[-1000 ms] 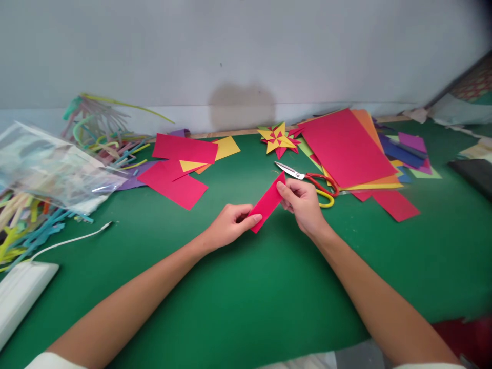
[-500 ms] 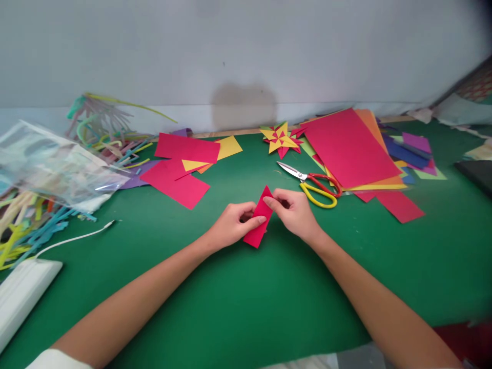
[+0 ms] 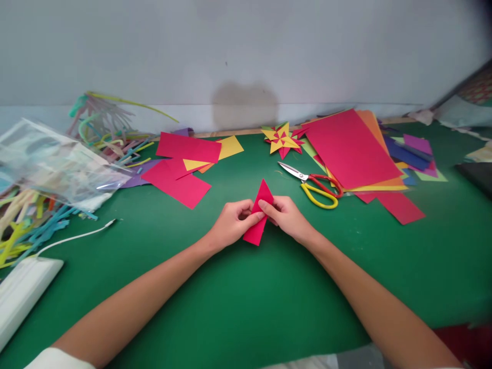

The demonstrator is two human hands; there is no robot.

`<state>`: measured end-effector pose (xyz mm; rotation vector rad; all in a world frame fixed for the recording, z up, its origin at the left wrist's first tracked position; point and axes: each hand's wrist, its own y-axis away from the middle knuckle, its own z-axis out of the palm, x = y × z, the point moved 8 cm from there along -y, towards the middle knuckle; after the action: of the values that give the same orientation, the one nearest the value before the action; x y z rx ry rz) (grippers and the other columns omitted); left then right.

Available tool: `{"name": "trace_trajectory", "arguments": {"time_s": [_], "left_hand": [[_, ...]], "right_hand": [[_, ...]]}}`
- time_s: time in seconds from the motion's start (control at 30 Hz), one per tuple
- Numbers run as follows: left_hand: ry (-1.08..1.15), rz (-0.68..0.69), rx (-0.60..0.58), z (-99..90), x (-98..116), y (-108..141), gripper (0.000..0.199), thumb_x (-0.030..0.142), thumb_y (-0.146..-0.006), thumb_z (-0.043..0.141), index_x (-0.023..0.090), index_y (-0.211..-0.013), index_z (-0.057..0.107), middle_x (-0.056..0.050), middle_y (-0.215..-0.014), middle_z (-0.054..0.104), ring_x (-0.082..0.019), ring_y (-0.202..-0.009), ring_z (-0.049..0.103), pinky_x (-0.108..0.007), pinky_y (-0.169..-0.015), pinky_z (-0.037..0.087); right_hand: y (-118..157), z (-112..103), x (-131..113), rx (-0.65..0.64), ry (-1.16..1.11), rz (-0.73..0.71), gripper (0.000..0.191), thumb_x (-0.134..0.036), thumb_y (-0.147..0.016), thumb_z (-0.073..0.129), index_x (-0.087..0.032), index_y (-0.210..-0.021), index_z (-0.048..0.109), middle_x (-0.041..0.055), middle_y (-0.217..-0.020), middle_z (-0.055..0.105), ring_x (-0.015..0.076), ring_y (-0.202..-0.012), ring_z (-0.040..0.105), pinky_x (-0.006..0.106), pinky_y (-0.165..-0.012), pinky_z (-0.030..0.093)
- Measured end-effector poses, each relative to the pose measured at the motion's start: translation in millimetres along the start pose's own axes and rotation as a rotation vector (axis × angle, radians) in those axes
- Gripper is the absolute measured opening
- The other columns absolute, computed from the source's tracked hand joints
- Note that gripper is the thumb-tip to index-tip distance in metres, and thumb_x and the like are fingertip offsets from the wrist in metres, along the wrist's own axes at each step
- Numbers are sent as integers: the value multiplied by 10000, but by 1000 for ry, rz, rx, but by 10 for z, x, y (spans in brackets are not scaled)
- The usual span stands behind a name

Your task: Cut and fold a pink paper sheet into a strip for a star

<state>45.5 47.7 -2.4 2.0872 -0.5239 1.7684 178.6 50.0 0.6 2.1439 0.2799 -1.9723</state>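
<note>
A narrow folded red paper [image 3: 254, 234] is held up between my two hands, its top end coming to a point. My left hand [image 3: 233, 223] pinches its left edge, thumb across the front. From the other side my right hand [image 3: 285, 216] grips it, thumb pressed on the face near the middle; the fingers behind the paper are mostly hidden. Beyond the hands lie scissors [image 3: 311, 184] with one red and one yellow handle, blades slightly apart. A folded paper star [image 3: 282, 139] in yellow and red sits behind them.
Red sheets [image 3: 180, 187] and a yellow piece [image 3: 231, 147] lie at the back left. A stack of coloured paper [image 3: 351, 148] stands back right. Pipe cleaners [image 3: 23, 220], a clear plastic bag [image 3: 65, 164] and a white power strip [image 3: 28, 282] with a cable occupy the left side.
My right hand has shifted slightly left and down along the red paper, its thumb now nearer the middle. The paper's top now shows a sharper point. Both hands still hold it.
</note>
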Motion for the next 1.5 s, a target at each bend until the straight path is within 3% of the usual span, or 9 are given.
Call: {"name": "trace_trajectory", "arguments": {"time_s": [0.23, 0.4, 0.6, 0.83, 0.9, 1.03, 1.13, 1.27, 1.5], "left_hand": [[33, 15, 21, -23, 41, 0, 407, 533, -939, 718, 163, -807, 610, 33, -684, 563, -96, -606, 479, -212, -551, 370], [31, 6, 39, -40, 22, 0, 398, 544, -953, 693, 167, -839, 631, 12, -722, 622, -111, -629, 523, -218, -561, 395], [-3, 14, 55, -58, 28, 3, 380, 515, -958, 694, 164, -826, 636, 26, -702, 586, -105, -623, 495, -222, -564, 369], [-75, 40, 58, -55, 21, -8, 383, 493, -979, 679, 164, -795, 611, 45, -660, 518, -97, -605, 433, -227, -564, 324], [-94, 42, 69, -63, 8, -5, 378, 493, -982, 676, 164, -805, 623, 37, -670, 548, -102, -612, 457, -230, -570, 337], [-61, 13, 129, -108, -19, 9, 365, 503, -977, 683, 163, -852, 639, 3, -732, 650, -128, -651, 552, -241, -594, 403], [-8, 15, 114, -87, 10, 10, 343, 494, -982, 682, 165, -888, 654, -8, -780, 691, -136, -680, 592, -239, -612, 437], [17, 51, 111, -80, 67, 4, 317, 480, -1019, 628, 178, -931, 669, 3, -809, 673, -125, -694, 582, -229, -637, 456], [-3, 37, 247, -194, 22, 28, 347, 470, -986, 656, 186, -801, 580, 28, -693, 573, -117, -622, 543, -222, -579, 438]], "right_hand": [[16, 8, 60, 129, -210, 71, 454, -636, -845, 789, -204, -845, 648, -50, -652, 510, 91, -504, 378, 248, -438, 261], [37, -51, 19, 225, -173, -3, 421, -617, -856, 788, -218, -811, 660, -35, -623, 568, 120, -499, 481, 255, -441, 378], [53, -152, -44, 310, -113, -81, 340, -553, -888, 781, -221, -843, 723, 18, -741, 699, 170, -602, 621, 319, -597, 543], [73, -193, -50, 363, -119, -89, 357, -533, -866, 817, -218, -761, 687, 4, -653, 654, 167, -584, 603, 314, -590, 533], [56, -166, -28, 334, -152, -69, 359, -546, -875, 804, -216, -800, 686, 5, -686, 667, 165, -595, 611, 309, -590, 538], [0, -21, 35, 141, -164, -7, 413, -607, -903, 748, -216, -816, 646, -14, -661, 633, 160, -568, 608, 296, -559, 524], [-3, -34, 39, 119, -50, -23, 450, -612, -915, 732, -219, -745, 592, -30, -614, 591, 150, -539, 590, 282, -539, 481], [-3, -78, 19, 108, 70, -63, 438, -556, -963, 691, -219, -717, 559, -41, -597, 561, 128, -528, 538, 265, -532, 426], [-4, 49, 53, -9, 41, 14, 383, -530, -999, 623, -218, -790, 549, -52, -650, 539, 123, -557, 503, 254, -528, 382]]}}
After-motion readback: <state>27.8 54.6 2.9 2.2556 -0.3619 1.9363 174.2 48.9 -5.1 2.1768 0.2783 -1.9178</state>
